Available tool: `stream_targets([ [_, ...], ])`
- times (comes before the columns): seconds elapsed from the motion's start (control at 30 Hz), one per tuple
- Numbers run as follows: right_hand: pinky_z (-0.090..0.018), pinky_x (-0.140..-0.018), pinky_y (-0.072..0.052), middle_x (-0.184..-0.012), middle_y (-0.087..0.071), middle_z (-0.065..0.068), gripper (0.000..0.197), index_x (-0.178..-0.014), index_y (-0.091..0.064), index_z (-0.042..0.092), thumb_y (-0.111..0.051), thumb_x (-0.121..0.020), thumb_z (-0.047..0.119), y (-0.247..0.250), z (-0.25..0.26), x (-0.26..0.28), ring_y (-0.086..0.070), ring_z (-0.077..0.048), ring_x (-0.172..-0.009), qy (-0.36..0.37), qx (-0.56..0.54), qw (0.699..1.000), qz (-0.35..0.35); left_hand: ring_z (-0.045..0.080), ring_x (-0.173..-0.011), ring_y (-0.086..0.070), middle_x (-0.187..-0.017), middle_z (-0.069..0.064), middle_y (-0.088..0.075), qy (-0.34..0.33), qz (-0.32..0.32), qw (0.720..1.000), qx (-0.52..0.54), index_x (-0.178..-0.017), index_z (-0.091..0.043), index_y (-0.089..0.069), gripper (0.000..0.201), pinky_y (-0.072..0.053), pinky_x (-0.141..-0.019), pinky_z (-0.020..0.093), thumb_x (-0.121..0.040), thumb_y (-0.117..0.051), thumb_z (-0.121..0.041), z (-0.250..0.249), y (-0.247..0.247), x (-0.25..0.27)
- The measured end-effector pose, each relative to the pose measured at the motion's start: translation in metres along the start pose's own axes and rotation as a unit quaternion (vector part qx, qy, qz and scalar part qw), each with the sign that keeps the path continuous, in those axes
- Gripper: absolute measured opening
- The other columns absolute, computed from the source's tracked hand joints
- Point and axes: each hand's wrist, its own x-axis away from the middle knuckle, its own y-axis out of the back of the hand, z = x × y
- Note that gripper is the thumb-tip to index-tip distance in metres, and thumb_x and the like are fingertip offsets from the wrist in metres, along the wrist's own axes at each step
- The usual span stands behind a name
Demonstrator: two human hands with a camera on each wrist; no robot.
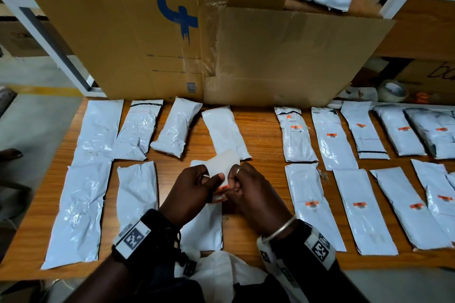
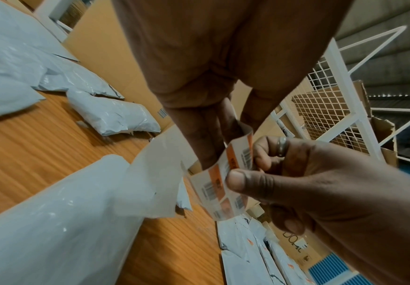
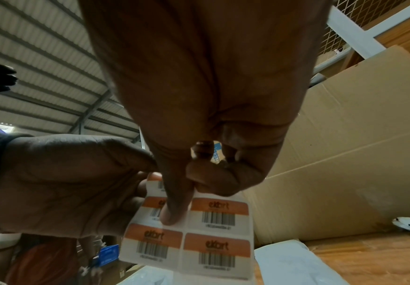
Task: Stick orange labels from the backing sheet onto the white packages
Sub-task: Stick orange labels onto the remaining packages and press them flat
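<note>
Where hands [image 1: 222, 186] pinch — glossy label sheet [image 3: 199, 235].

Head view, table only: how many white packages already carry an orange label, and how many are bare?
Labelled packages: 9
Bare packages: 7
Total: 16
</note>
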Motion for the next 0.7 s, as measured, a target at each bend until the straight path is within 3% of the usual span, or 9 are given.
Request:
stream_targets([
  [0.1,-0.035,-0.071,-0.051,-0.091,-0.048,0.013,0.031,-0.092,-0.050,0.031,-0.073,-0.082,0.013,-0.003,-0.001,0.001,-0.054,-0.005,-0.079,0.005,-0.010,1.000,-0.009,0.000,-0.041,-0.049,-0.040,-0.011,-0.043,-0.012,0.007,1.000,0.002,-0.050,-0.021,-0.051,0.052,-0.048,-0.048,0.016,-0.097,-0.064,-0.003,-0.003,-0.001,0.002],
  [0.17,-0.032,-0.073,-0.052,-0.095,-0.051,0.013,0.036,-0.106,-0.052,0.032,-0.075,-0.084,0.015,-0.002,-0.003,0.001,-0.057,-0.004,-0.081,-0.008,-0.032,0.999,-0.008,0.003,-0.042,-0.043,-0.042,-0.010,-0.043,-0.018,-0.006,1.000,-0.011,-0.045,-0.025,-0.057,0.055,-0.044,-0.051,0.019,-0.097,-0.066,-0.007,-0.001,0.001,-0.001],
  [0.3,-0.020,-0.081,-0.052,-0.112,-0.056,0.018,0.038,-0.124,-0.062,0.029,-0.076,-0.089,0.022,0.000,-0.005,0.000,-0.061,-0.001,-0.094,0.008,-0.062,0.998,-0.007,0.021,-0.061,-0.062,-0.054,0.004,-0.045,-0.006,-0.057,0.997,0.050,-0.056,-0.015,-0.042,0.048,-0.054,-0.065,0.037,-0.091,-0.075,-0.010,0.002,0.008,-0.005],
  [0.4,-0.025,-0.084,-0.056,-0.113,-0.061,0.014,0.022,-0.117,-0.072,0.020,-0.070,-0.095,0.022,0.003,-0.001,0.000,-0.063,-0.003,-0.102,0.028,-0.084,0.995,-0.046,0.012,-0.055,-0.065,-0.050,-0.007,-0.050,-0.010,-0.053,0.996,0.068,-0.056,-0.017,-0.043,0.047,-0.056,-0.057,0.028,-0.093,-0.070,-0.004,-0.001,0.008,-0.003],
  [0.53,-0.028,-0.078,-0.057,-0.100,-0.066,0.008,0.009,-0.100,-0.076,0.015,-0.074,-0.092,0.012,0.005,0.001,-0.002,-0.066,-0.005,-0.096,0.049,-0.098,0.989,-0.098,0.014,-0.047,-0.055,-0.046,0.002,-0.055,-0.035,-0.067,0.997,0.011,-0.048,-0.022,-0.059,0.047,-0.051,-0.056,0.024,-0.091,-0.074,-0.012,-0.003,0.009,-0.002],
  [0.6,-0.028,-0.078,-0.057,-0.100,-0.066,0.009,0.010,-0.100,-0.076,0.015,-0.075,-0.091,0.011,0.004,0.000,-0.002,-0.066,-0.004,-0.095,0.049,-0.092,0.989,-0.108,0.013,-0.048,-0.055,-0.047,0.003,-0.056,-0.028,-0.061,0.998,0.021,-0.055,-0.020,-0.068,0.039,-0.053,-0.057,0.024,-0.092,-0.073,-0.010,-0.004,0.007,-0.001],
  [0.63,-0.027,-0.078,-0.057,-0.101,-0.066,0.009,0.011,-0.102,-0.076,0.015,-0.075,-0.091,0.012,0.004,-0.001,-0.003,-0.066,-0.004,-0.096,0.049,-0.089,0.988,-0.115,0.012,-0.049,-0.053,-0.047,0.001,-0.055,-0.028,-0.054,0.998,0.027,-0.063,-0.013,-0.067,0.030,-0.054,-0.059,0.025,-0.093,-0.072,-0.010,-0.005,0.006,-0.001],
  [0.7,-0.028,-0.079,-0.058,-0.102,-0.066,0.009,0.012,-0.103,-0.076,0.016,-0.076,-0.091,0.014,0.003,-0.002,-0.003,-0.066,-0.004,-0.096,0.051,-0.085,0.988,-0.119,0.011,-0.054,-0.054,-0.050,0.000,-0.054,-0.023,-0.042,0.998,0.028,-0.067,-0.018,-0.075,0.027,-0.056,-0.065,0.029,-0.093,-0.072,-0.012,-0.005,0.007,-0.001],
])
